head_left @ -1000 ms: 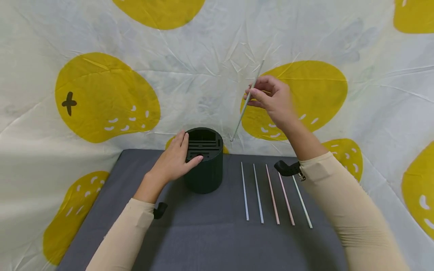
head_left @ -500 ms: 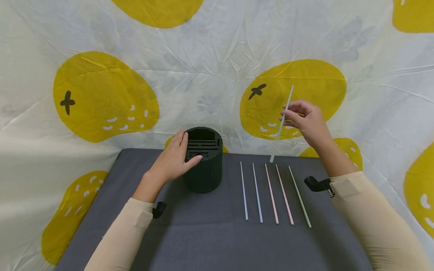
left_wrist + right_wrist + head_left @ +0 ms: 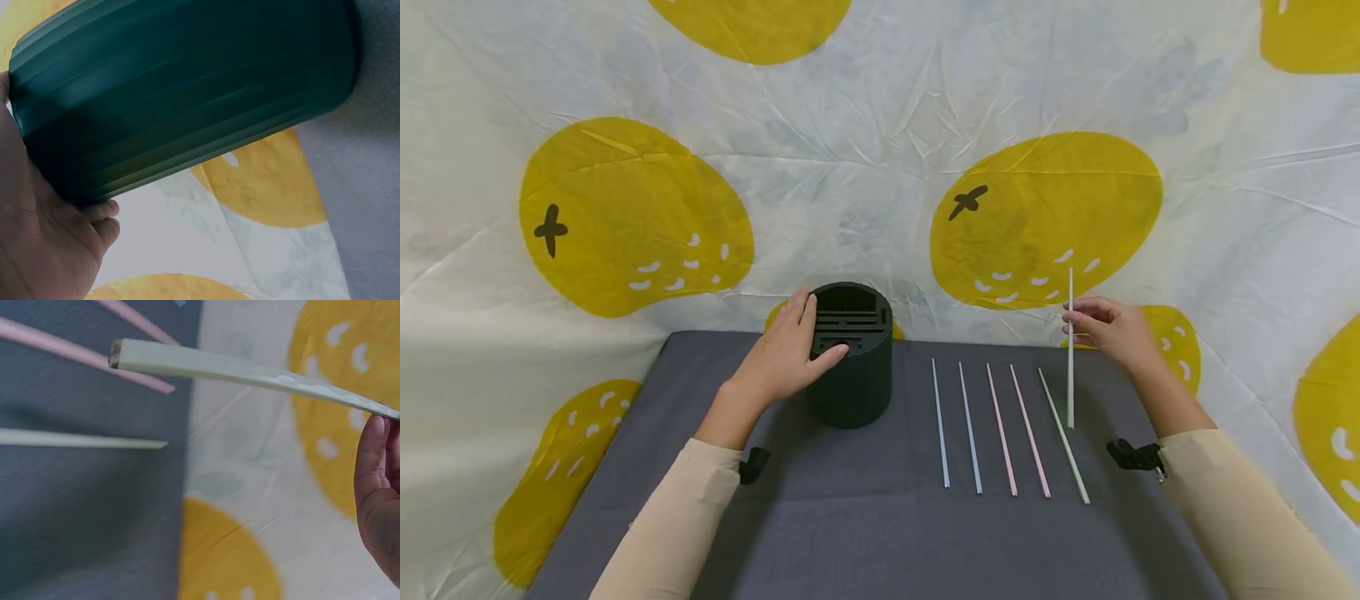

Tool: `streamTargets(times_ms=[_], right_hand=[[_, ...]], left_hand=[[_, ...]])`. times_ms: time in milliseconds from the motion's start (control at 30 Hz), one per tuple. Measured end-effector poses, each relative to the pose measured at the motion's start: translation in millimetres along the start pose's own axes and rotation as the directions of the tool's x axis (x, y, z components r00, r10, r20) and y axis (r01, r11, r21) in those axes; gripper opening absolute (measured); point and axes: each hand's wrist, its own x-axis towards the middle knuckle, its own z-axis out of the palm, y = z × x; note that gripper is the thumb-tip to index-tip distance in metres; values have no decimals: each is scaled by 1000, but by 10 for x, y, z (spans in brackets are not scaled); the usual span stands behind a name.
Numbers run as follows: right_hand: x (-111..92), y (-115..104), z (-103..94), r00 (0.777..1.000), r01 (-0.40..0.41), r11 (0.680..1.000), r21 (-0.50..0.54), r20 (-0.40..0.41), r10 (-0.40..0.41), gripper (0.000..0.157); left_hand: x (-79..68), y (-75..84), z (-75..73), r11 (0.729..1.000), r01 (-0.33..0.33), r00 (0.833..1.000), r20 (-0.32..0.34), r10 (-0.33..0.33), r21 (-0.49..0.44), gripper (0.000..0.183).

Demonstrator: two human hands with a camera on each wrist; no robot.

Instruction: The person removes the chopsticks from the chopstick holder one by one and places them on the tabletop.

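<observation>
My left hand [image 3: 782, 350] rests with straight fingers on the left rim of a dark green, slotted cylindrical holder [image 3: 853, 387]; its thumb lies across the front rim. In the left wrist view, the holder's ribbed wall [image 3: 187, 94] fills the upper part. At the right, my right hand [image 3: 1112, 333] pinches a pale green chopstick [image 3: 1071, 375] between thumb and fingers, near its thin upper end. The thick square end points down, above the table. Just left of it lies another pale green chopstick [image 3: 1063, 437], apart from the held one in the right wrist view [image 3: 81, 439].
Two pink chopsticks [image 3: 1002, 433] [image 3: 1031, 433] and two pale blue chopsticks [image 3: 941, 425] [image 3: 971, 429] lie in a row between the holder and the green one. A dark grey cloth [image 3: 865, 542] covers the table. Behind hangs a white curtain [image 3: 850, 200] with yellow fruit shapes.
My right hand has moved right and down with the pale green chopstick, from above the back of the table to beside the row. The chopstick now stands nearly upright. My left hand stays put.
</observation>
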Motion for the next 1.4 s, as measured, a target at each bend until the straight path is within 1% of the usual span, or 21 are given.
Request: streamTargets(times_ms=[100, 167, 300, 433, 600, 733, 933, 1033, 1200, 1400], right_hand=[[-36, 250, -39, 999, -32, 997, -67, 10, 33, 42], [-62, 403, -67, 998, -56, 994, -98, 9, 57, 45], [-122, 671, -110, 992, -119, 990, -80, 24, 121, 46], [-212, 891, -104, 982, -176, 983, -56, 59, 179, 50], [-294, 1125, -81, 970, -219, 971, -99, 85, 227, 53], [-311, 1235, -75, 958, -260, 961, -95, 101, 269, 53], [-326, 1364, -64, 925, -347, 936, -62, 138, 353, 54], [-342, 1418, -72, 914, -368, 927, -68, 156, 374, 53], [-346, 1474, -55, 910, -373, 925, -78, 163, 380, 53], [-363, 1429, -23, 905, -385, 913, -131, 138, 402, 51]], left_hand=[[0, -4, 6, 1000, -1, 1000, -4, 1, 0, 110], [0, -1, 9, 1000, 1, 1000, -4, -1, -3, 109], [-5, 6, 0, 1000, 4, 1000, 3, -3, -10, 108], [-3, 6, -9, 1000, 7, 1000, 5, -7, -9, 108], [6, 11, -20, 1000, 7, 1000, 9, -7, -4, 107], [6, 16, -33, 1000, 9, 1000, 12, -9, -4, 106], [2, 22, -38, 1000, 7, 1000, 21, -7, -6, 105], [12, 21, -26, 1000, 4, 1000, 23, -4, -9, 106], [21, 3, -15, 1000, 8, 1000, 20, -8, -9, 107], [25, -2, -24, 1000, 8, 1000, 26, -7, -15, 109]])
